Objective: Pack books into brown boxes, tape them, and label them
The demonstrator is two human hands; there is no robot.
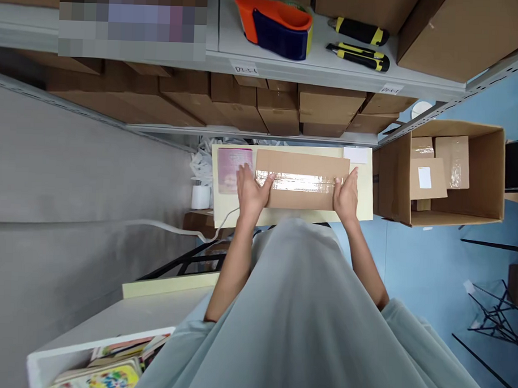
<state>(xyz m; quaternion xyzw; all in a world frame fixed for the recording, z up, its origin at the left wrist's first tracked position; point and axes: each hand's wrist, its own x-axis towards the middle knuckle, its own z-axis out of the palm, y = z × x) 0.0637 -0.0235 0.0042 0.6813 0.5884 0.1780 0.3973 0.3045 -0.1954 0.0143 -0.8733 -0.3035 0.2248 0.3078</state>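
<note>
Flat brown cardboard box [302, 164], clear tape [304, 183] along its seam, lies on pale yellow table [363, 192]. Left hand [251, 191]: grip spread flat over left end. Right hand [347, 198]: grip clasping right edge. Likely best to steady both ends and press the tape evenly.

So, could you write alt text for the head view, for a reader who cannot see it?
The left hand and right hand rest on the ends of a flat brown cardboard box sealed with clear tape, on a pale yellow table. An orange and blue tape dispenser lies on the grey shelf above.
</note>
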